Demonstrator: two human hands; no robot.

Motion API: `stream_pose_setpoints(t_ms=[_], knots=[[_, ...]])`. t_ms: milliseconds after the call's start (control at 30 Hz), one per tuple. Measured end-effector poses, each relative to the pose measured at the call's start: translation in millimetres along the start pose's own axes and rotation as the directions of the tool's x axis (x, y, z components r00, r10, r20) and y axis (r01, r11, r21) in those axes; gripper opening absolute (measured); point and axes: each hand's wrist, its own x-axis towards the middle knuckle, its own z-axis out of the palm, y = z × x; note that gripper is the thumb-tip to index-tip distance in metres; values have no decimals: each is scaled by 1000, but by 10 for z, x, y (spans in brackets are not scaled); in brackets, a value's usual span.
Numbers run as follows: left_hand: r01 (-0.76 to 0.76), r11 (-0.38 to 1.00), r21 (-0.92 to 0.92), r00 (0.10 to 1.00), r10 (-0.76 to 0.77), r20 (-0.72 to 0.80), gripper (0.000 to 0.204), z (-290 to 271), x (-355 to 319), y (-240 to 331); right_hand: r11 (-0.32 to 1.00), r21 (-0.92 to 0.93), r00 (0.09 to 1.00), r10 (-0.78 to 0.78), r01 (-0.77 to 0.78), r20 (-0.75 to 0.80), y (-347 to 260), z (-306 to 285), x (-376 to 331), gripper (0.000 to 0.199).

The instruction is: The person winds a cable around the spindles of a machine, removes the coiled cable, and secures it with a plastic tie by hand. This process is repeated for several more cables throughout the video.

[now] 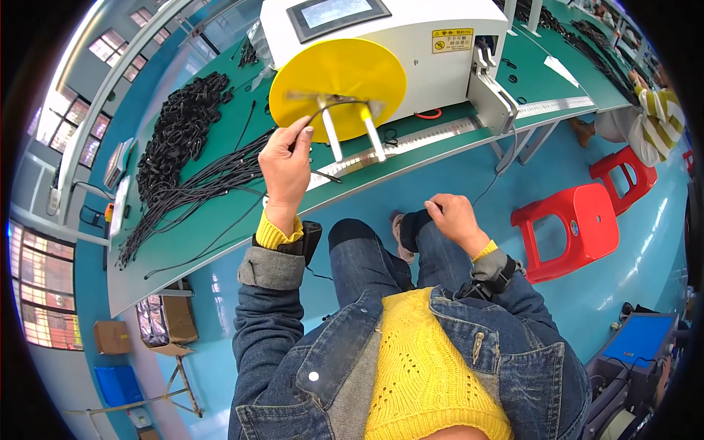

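My left hand (284, 167) is closed in a pinch on a black cable (317, 116) at the front of a yellow disc (337, 66). The cable runs from my fingertips to the disc's middle, where the details are blurred. Two pale rods, a left rod (331, 132) and a right rod (373, 135), stick out from the disc toward me. Behind it stands a white winding machine (411, 77) with a screen (337, 12) on top. My right hand (456, 220) hovers over my right thigh, away from the table, its fingers curled and no object showing in it.
Loose black cables (213, 172) fan across the green table (227, 84) at left, beside a heap of coiled cables (180, 132). A steel ruler (433, 136) lies along the front edge. Red stools (572, 231) stand at right, near another person's striped sleeve (660, 117).
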Motion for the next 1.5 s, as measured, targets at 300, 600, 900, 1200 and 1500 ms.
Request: stream_pose_setpoints(t_ms=[300,600,900,1200,1500], knots=[[-176,970,167,984,175,19,17,-71,-119,234,999,44,998,21,-24,59,-48,-53,-54,18],[-143,988,57,990,142,26,20,-33,-336,299,998,59,994,12,-18,109,-3,36,-33,19],[-319,916,241,946,293,139,31,67,-322,451,995,95,992,-55,44,115,-145,-99,81,16],[-367,787,496,928,270,257,34,197,-296,790,915,245,931,-259,322,-256,-953,-330,631,26],[-231,866,444,890,4,456,56,-23,-92,502,903,277,944,-310,329,-112,-895,-279,1091,93]])
